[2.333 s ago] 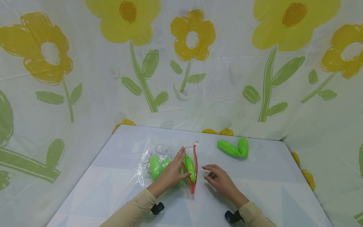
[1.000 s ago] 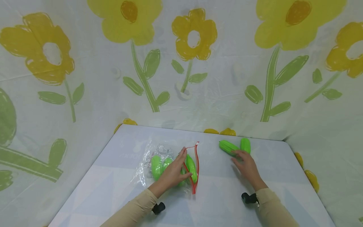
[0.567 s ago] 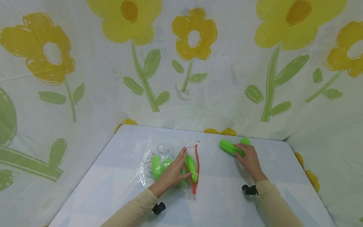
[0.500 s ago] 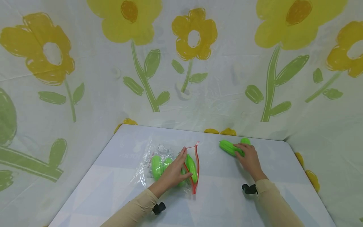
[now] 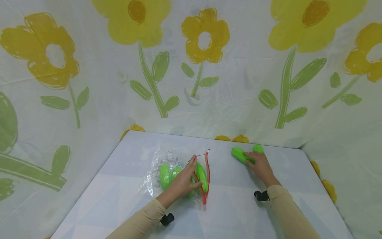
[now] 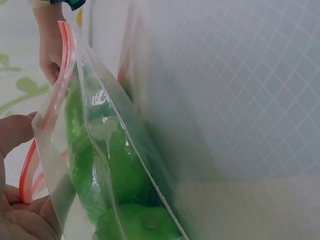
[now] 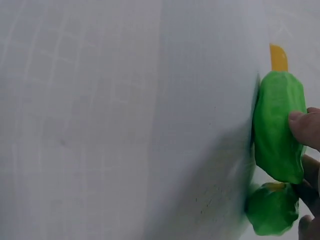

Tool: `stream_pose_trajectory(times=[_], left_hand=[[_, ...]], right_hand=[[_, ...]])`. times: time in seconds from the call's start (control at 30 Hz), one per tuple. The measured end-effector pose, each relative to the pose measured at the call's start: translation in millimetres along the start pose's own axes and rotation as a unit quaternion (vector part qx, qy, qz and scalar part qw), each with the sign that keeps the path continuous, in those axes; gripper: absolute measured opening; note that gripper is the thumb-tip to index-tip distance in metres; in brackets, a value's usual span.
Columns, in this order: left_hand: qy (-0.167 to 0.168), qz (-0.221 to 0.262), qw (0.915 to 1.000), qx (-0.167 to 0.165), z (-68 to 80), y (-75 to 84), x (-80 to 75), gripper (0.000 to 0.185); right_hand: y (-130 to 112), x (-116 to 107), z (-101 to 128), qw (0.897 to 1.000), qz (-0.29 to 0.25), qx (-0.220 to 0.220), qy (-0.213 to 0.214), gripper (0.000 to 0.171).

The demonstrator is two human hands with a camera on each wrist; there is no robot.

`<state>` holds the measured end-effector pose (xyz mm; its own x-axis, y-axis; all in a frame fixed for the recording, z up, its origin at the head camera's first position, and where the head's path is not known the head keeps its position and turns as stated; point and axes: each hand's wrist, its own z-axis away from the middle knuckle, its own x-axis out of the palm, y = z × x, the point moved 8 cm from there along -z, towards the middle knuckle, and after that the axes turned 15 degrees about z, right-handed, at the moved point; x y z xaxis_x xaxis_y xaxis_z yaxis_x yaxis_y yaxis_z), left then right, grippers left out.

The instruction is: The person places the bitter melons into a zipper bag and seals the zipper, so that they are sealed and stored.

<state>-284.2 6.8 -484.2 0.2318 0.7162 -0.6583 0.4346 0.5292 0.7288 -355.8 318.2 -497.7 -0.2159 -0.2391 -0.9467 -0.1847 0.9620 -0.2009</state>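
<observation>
In the head view a clear zip bag [image 5: 151,179] with a red zip edge [image 5: 208,172] lies left of centre. Several shiny green cucumbers [image 5: 165,176] are inside, one [image 5: 201,177] at the open mouth. My left hand [image 5: 180,182] rests on the bag, fingers straight, thumb spread across the near zip edge; the left wrist view shows thumb [image 6: 17,131] and fingers apart along the mouth. At the back right, my right hand [image 5: 262,167] grips a ribbed green cucumber [image 5: 239,155], thumb on its side in the right wrist view. A second cucumber [image 5: 258,148] lies behind it, partly hidden.
Both hands work over a pale table [image 5: 229,212] with faint triangles. Its back edge meets a hanging cloth [image 5: 232,109] printed with yellow flowers. Black wrist cameras [image 5: 261,196] sit under both wrists, close to the tabletop.
My right hand has moved from beside the bag to the back right and taken hold of the left cucumber there, which shifts only slightly. The left hand and bag stay put.
</observation>
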Motion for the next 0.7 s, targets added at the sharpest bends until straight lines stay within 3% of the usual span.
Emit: stream_pose_trajectory(times=[0.43, 0.7], left_hand=[[0.001, 0.001, 1.0000, -0.002, 0.7, 1.4, -1.8, 0.096], [0.002, 0.005, 1.0000, 0.002, 0.4, 1.8, -2.2, 0.098]], right_hand=[[-13.1, 6.0, 1.7, 0.998, 0.069, -0.012, 0.001, 0.036], [-9.0, 12.0, 11.6, 0.996, 0.044, 0.038, -0.067, 0.040]])
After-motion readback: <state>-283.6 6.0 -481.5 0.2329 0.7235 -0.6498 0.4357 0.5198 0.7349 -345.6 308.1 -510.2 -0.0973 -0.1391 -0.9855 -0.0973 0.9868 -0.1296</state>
